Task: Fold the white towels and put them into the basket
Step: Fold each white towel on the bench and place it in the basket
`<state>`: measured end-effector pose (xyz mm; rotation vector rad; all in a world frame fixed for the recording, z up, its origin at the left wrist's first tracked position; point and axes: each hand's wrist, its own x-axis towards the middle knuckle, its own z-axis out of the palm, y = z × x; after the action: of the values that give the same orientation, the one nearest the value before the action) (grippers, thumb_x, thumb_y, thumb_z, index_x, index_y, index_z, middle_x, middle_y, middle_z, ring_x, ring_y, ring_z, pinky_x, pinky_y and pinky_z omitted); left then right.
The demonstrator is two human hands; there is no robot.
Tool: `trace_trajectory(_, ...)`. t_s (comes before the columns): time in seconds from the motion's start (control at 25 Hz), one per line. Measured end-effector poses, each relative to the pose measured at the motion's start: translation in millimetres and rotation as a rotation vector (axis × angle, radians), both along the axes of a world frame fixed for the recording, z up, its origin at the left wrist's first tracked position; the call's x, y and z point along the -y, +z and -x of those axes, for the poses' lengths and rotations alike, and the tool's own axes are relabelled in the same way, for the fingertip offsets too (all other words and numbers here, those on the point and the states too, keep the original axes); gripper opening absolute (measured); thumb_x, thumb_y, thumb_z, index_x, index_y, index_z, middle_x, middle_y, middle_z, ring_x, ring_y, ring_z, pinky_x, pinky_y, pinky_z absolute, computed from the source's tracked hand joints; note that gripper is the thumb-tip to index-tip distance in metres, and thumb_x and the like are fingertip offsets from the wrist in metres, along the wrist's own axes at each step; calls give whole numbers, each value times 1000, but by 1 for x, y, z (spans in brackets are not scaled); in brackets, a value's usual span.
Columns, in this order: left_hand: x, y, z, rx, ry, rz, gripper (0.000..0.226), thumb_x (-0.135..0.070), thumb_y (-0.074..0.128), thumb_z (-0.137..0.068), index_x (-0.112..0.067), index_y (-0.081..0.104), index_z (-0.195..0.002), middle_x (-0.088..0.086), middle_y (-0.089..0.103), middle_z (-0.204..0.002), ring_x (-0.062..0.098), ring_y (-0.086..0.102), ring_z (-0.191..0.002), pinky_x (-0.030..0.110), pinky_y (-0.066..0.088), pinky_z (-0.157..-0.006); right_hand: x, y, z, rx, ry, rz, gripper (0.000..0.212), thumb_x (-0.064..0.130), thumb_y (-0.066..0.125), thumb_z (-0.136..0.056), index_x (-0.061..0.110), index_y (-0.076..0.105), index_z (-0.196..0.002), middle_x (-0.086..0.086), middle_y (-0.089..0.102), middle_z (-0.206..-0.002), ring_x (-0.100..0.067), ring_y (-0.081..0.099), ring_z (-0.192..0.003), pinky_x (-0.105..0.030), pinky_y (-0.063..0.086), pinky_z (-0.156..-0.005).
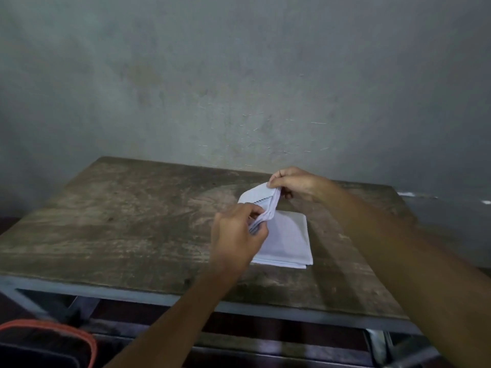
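A white towel, folded into a small rectangle, lies on the right half of a worn wooden table. One edge of it is lifted off the table. My left hand pinches the near corner of that lifted edge. My right hand pinches the far corner, higher up and farther back. A dotted stitch line shows along the raised edge. The basket, dark with an orange rim, sits on the floor at the lower left, partly cut off by the frame.
The table has a grey metal frame and stands against a grey plaster wall. Its left half is bare wood. A metal leg shows at the lower right.
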<state>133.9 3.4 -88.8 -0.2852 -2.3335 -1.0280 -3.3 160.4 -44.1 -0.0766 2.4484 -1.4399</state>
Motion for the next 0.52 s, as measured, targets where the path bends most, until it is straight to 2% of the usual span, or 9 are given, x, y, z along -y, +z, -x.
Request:
trace_trajectory(0.12, -31, -14, 7, -57, 4, 165, 16, -20, 64, -70, -22, 65, -85, -9, 67, -82, 14, 61, -76, 27, 36, -75, -19, -14, 1, 7, -45, 43, 19, 0, 62, -84, 16, 54, -76, -3, 50, -66, -11, 41, -51, -18, 30, -38)
trace_trajectory(0.28, -61, -43, 9, -148, -102, 383, 11, -18, 52, -70, -20, 59, -78, -5, 58, -73, 20, 56, -69, 31, 31, -66, -46, -37, -1, 13, -79, -68, 18, 0, 61, -85, 16, 53, -80, -3, 50, -67, -12, 40, -50, -20, 31, -37)
trace_trajectory(0.44, -77, -56, 11, -166, -108, 426, 11, -18, 48, -72, -20, 58, -76, -4, 55, -69, 19, 51, -65, 31, 31, -64, -62, -53, -2, -1, -117, -133, 12, 4, 62, -86, 10, 59, -95, -4, 55, -74, -13, 45, -56, -25, 37, -47)
trace_trajectory(0.52, -81, -61, 12, -164, -105, 453, 12, -19, 47, -73, -20, 58, -75, -4, 55, -68, 19, 51, -65, 31, 30, -64, -66, -59, -1, -13, -125, -180, 12, 7, 64, -85, 12, 60, -96, -2, 56, -75, -13, 46, -57, -24, 37, -48)
